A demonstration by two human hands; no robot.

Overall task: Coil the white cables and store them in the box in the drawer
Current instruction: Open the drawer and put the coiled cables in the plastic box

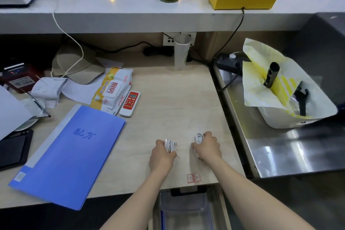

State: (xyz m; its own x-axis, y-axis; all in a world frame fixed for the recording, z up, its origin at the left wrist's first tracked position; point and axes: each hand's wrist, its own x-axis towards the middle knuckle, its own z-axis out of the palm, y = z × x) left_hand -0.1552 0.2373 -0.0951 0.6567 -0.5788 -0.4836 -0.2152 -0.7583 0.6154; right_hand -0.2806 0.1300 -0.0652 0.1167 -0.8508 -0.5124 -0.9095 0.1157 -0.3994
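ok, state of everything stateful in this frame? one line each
left hand: grips a coiled cable
right hand: grips a coiled cable
left cable: coiled, held over the desk
right cable: coiled, held over the desk
drawer: open below the desk edge
box: in the drawer, lid off, looks empty
folder: closed, flat, overhanging the desk edge
cup: upright, looks empty

blue folder (71, 153) handwritten "配方", wipes pack (113, 89) printed "厨房", other print too small
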